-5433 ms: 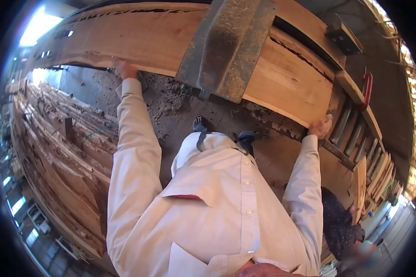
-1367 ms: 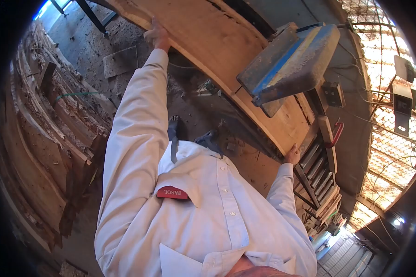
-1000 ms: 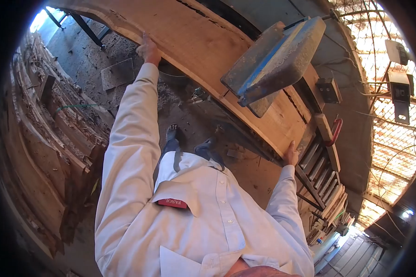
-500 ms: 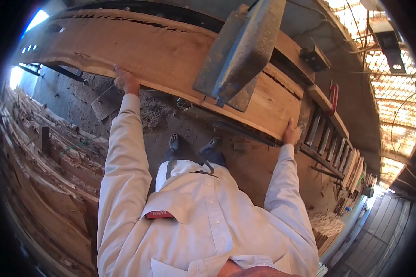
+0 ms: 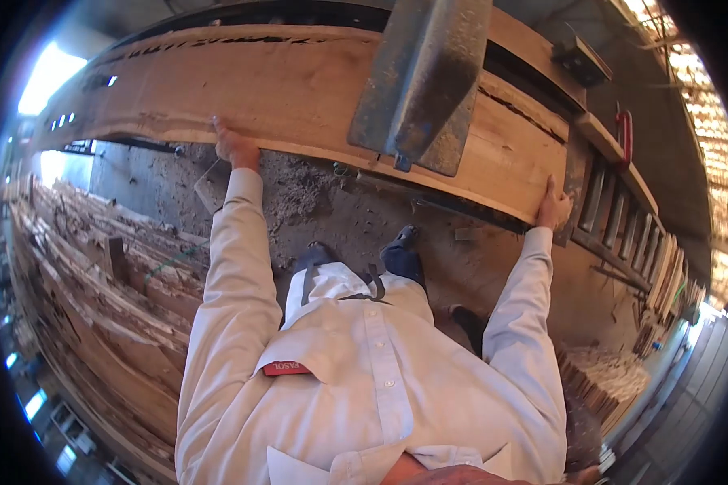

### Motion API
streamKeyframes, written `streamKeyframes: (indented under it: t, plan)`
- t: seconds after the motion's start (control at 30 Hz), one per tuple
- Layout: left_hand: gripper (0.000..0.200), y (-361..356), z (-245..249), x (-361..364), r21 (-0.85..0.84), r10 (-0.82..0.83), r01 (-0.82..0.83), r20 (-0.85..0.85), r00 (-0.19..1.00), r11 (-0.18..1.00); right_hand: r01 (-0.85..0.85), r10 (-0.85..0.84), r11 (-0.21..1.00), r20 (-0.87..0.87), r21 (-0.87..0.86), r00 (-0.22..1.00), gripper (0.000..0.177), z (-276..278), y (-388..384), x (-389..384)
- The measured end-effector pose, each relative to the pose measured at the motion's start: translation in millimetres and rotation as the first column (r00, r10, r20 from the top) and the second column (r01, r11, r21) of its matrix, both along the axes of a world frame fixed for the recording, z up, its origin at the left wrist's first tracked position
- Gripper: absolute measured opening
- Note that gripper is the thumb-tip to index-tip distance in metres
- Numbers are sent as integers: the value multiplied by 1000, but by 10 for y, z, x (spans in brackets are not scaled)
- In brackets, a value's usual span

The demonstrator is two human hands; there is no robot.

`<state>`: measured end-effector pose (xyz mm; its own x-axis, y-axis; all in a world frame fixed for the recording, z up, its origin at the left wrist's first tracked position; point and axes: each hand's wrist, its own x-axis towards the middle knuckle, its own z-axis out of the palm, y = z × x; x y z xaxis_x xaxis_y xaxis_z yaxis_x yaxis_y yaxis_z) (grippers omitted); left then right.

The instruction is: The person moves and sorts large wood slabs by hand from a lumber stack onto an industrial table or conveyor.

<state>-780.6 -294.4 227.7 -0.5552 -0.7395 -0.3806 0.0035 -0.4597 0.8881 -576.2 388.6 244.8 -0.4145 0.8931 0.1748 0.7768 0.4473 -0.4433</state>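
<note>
A long, wide wooden plank (image 5: 299,89) with a rough, cracked far edge lies across the upper part of the head view. My left hand (image 5: 239,149) grips its near edge towards the left, thumb on the top face. At the right end, my right hand (image 5: 552,207) holds the same near edge, its thumb also on top. Between my hands, a worn grey metal housing (image 5: 421,89) stands over the plank and hides part of it. What lies under the housing cannot be seen.
Stacked rough boards (image 5: 113,315) fill the left side. A metal roller frame (image 5: 623,222) extends to the right, with a red clamp (image 5: 624,137) above it. Sawdust (image 5: 295,194) lies on the floor below. A dark shoe (image 5: 467,327) shows beside my right arm.
The view has shifted, so the plank's end and my right hand appear farther right. My feet have moved, and a dark shoe has come into view. Both hands keep their hold.
</note>
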Motion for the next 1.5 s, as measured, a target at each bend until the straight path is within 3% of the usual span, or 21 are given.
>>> streamKeyframes:
  t: [0.1, 0.4, 0.5, 0.6, 0.73, 0.87, 0.9, 0.93, 0.97, 1.0, 1.03, 1.07, 1.1, 1.13, 1.27, 1.3, 1.33, 1.37, 1.43, 1.47, 1.5]
  plan:
    - [80, -48, -36, -42, 117, -72, 98, -208, 976, 988, -33, 37, 996, -48, 84, 998, 85, -85, 29, 15]
    - [98, -193, 195, -97, -5, 81, -81, 159, 984, 997, -74, 72, 997, -96, -19, 993, 79, 25, -444, 287]
    - [102, -397, 129, -186, -2, 80, -80, 114, 990, 997, 97, -73, 991, -232, 92, 970, 68, -203, -700, 476]
    - [104, -370, 275, -191, 13, 81, -81, 2, 997, 997, 203, -201, 979, -207, -16, 957, 71, -290, -876, 809]
    - [101, -396, 337, -121, -95, 40, -26, 145, 989, 995, 202, -207, 978, -128, -54, 970, 82, -214, -1079, 1286]
    - [79, -553, 22, -157, -248, -5, 82, 295, 956, 965, -77, -89, 883, -327, -463, 941, 72, -84, -1164, 1652]
    - [73, -732, -396, -264, -508, -56, 224, 326, 944, 832, -145, -76, 848, -387, -510, 919, 71, -3, -1279, 1711]
    - [67, -1031, -908, -425, -840, -60, 358, 366, 929, 408, -217, -66, 809, -451, -547, 890, 71, 45, -1403, 1754]
    - [62, -1283, -1288, -520, -941, -14, 328, 330, 944, -87, -215, -90, 817, -486, -535, 869, 70, 49, -1530, 1809]
    - [60, -1328, -1390, -528, -958, -52, 200, 215, 975, -207, -210, -111, 825, -516, -524, 849, 69, 42, -1663, 1888]
    - [60, -1311, -1425, -527, -631, 356, 570, 446, 821, -526, -203, -133, 833, -543, -514, 829, 68, 29, -1779, 1976]
    - [62, -1290, -1369, -539, -344, 587, 751, 473, 657, -564, -147, -156, 853, -513, -501, 844, 68, -15, -1865, 2048]
    - [63, -1265, -1309, -551, -20, 759, 838, 413, 504, -546, -86, -184, 871, -483, -484, 856, 67, -72, -1931, 2113]
    - [64, -1245, -1180, -510, 81, 765, 830, 445, 465, -552, -20, -218, 885, -451, -465, 866, 67, -116, -1970, 2176]
    - [69, -1263, -961, -553, -214, 500, 864, 741, 447, -456, -13, -198, 918, -487, -396, 851, 65, 139, -1674, 2549]
    - [70, -1422, -1207, -630, -703, 44, 636, 659, 751, -318, 8, -201, 917, -443, -399, 874, 64, 229, -1509, 2654]
    - [71, -1482, -1325, -677, -946, -331, 320, 285, 900, 56, 28, -203, 914, -397, -405, 895, 63, 333, -1292, 2739]
    - [73, -1466, -1262, -702, -898, -451, 246, 61, 891, 365, 45, -201, 911, -347, -411, 916, 61, 422, -1083, 2804]
    - [73, -1447, -1115, -635, -804, -471, 233, -65, 880, 547, -11, -132, 936, -379, -352, 916, 59, 568, -681, 2823]
    - [72, -1383, -912, -551, -876, -358, 458, 383, 851, 151, -16, -111, 935, -334, -354, 936, 59, 608, -420, 2848]
    - [70, -1304, -674, -456, -735, -94, 620, 662, 744, -272, -20, -91, 934, -290, -357, 953, 58, 640, -184, 2866]
